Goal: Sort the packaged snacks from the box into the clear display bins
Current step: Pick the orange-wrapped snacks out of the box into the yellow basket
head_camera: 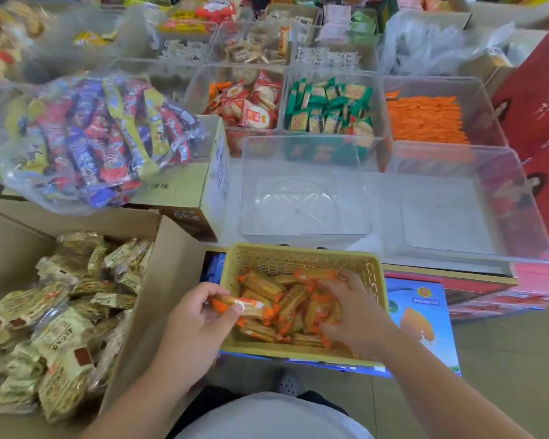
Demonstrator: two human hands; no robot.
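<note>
The snack packets (pixel 260 285) are glossy, crinkly orange film, in a basket (pixel 298 258) of matt, perforated yellow plastic. The clear bins (pixel 305 160) are smooth, shiny transparent plastic. The cardboard box (pixel 159 280) is matt brown, and the bag (pixel 29 188) is thin glossy film.

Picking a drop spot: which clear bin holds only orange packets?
The far-right bin in the middle row, behind an empty bin; its neighbours hold green packets and red packets.

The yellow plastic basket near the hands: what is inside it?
Orange-wrapped cracker packets lie in the yellow perforated plastic basket. The left hand pinches one; the right hand rests on them, covering several. Its floor is hidden.
</note>
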